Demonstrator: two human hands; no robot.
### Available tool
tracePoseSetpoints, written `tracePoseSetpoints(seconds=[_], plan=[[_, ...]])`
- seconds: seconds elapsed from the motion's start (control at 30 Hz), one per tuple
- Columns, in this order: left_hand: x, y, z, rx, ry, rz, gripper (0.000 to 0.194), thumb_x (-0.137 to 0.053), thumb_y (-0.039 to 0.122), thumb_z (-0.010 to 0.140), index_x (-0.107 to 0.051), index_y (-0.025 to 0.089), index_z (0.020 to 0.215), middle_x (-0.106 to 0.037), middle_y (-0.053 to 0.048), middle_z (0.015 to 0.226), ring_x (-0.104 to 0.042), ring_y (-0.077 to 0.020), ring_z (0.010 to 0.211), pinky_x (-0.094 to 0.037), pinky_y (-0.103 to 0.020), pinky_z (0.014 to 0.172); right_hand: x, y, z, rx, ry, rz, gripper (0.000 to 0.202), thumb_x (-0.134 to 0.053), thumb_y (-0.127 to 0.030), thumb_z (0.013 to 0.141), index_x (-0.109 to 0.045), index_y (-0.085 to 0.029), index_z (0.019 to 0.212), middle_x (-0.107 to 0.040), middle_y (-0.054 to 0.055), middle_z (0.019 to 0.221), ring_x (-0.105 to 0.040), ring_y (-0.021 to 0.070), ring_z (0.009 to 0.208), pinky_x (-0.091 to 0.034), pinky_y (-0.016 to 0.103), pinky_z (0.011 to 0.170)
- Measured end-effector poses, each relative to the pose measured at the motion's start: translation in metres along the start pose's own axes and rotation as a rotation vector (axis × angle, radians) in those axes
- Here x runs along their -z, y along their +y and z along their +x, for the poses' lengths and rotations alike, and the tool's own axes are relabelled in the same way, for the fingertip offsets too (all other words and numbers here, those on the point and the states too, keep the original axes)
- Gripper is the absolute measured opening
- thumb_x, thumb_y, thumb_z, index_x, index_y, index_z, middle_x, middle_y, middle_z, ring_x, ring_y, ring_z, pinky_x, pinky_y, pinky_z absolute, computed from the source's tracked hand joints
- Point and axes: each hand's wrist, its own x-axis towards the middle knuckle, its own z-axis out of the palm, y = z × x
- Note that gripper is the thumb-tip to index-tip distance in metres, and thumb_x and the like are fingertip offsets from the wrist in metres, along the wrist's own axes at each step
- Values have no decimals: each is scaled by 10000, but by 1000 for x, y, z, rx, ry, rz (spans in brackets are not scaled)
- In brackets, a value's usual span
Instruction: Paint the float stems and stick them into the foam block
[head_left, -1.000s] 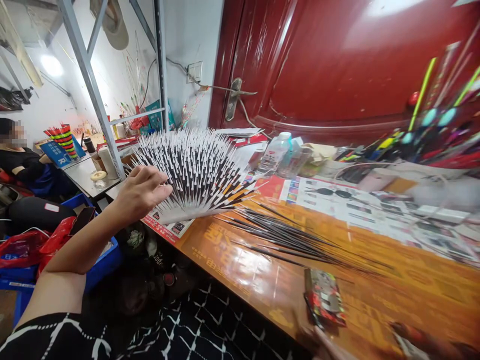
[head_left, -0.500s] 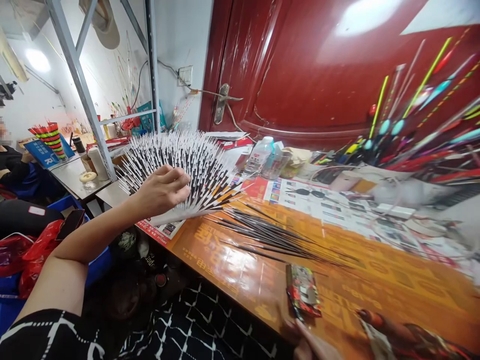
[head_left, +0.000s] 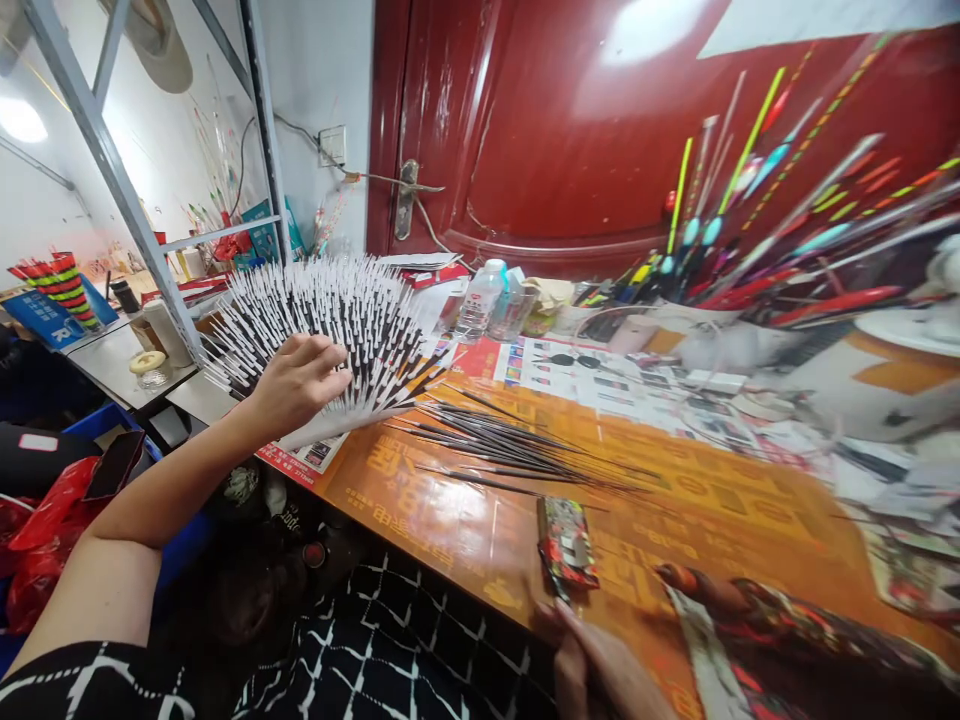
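My left hand (head_left: 301,388) is closed in a pinch in front of a dense fan of thin black sticks with white tips (head_left: 330,300). What its fingers hold, if anything, is hidden. The fan stands in a pale base (head_left: 319,425). My right hand (head_left: 604,665), partly blurred at the bottom edge, is closed around a thin dark stick (head_left: 553,582). This stick lies along the side of a small paint-stained block (head_left: 568,545). Between the two hands, a loose bundle of slender dark sticks (head_left: 502,440) lies on the table.
An orange sheet (head_left: 450,520) covers the tabletop. A dark, paint-smeared roll (head_left: 780,610) lies at right. Behind stand a plastic bottle (head_left: 480,298), a glass jar (head_left: 514,310) and colourful fishing floats (head_left: 712,215). A metal shelf post (head_left: 127,190) rises at left, before a red door (head_left: 540,140).
The view has turned to the right, so most things sit further left. My left hand keeps its pinch by the fan, and my right hand stays beside the small block.
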Motion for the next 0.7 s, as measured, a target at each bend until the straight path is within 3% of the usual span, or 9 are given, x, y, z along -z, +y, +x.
tracePoseSetpoints(seconds=[0.1,0.17,0.27,0.4,0.5,0.6,0.7], plan=[[13,15,-4,72,116,-51,260,-567,100,946,-625,278,1125,-643,-47,1080,-519,-214,1057,-428,-376,900,-2,-2,2,25,-10,1,316,-611,-104,914,-676,-182,1214,-763,59,978,-741,188,847,-603,309,826],[14,36,-8,123,195,-157,292,-578,103,939,-612,280,1167,-647,-43,1031,-518,-210,1006,-445,-368,879,-4,-1,3,53,34,2,356,-612,-70,899,-672,-186,1230,-764,52,965,-742,181,841,-605,294,805],[-8,78,-13,122,198,-373,270,-564,108,949,-606,259,1168,-650,-38,984,-525,-196,946,-466,-350,859,-6,-2,4,32,71,-10,400,-607,-41,890,-664,-206,1251,-764,39,953,-741,176,840,-612,297,793],[-73,131,-6,126,-75,-539,166,-567,127,945,-647,191,1076,-649,-59,946,-549,-199,879,-490,-338,814,-6,-5,2,-62,44,3,401,-586,-42,900,-655,-223,1251,-763,43,983,-743,195,880,-626,340,805],[-117,151,7,198,-351,-574,94,-599,150,924,-672,159,982,-651,-94,987,-583,-235,946,-509,-356,827,-6,-6,2,-72,41,-4,393,-576,-42,907,-655,-229,1244,-762,46,999,-741,195,901,-628,346,821],[-140,156,15,252,-477,-553,96,-574,144,932,-662,144,892,-652,-116,987,-598,-257,969,-519,-379,841,-6,-8,4,-87,26,-4,402,-561,-47,918,-648,-241,1260,-762,40,1005,-738,189,920,-629,338,835],[-145,152,11,306,-443,-566,150,-526,138,952,-643,154,859,-652,-99,940,-610,-235,916,-516,-358,811,-5,-9,7,-103,41,18,428,-541,-47,925,-635,-252,1288,-757,44,1020,-735,192,939,-631,347,837]])
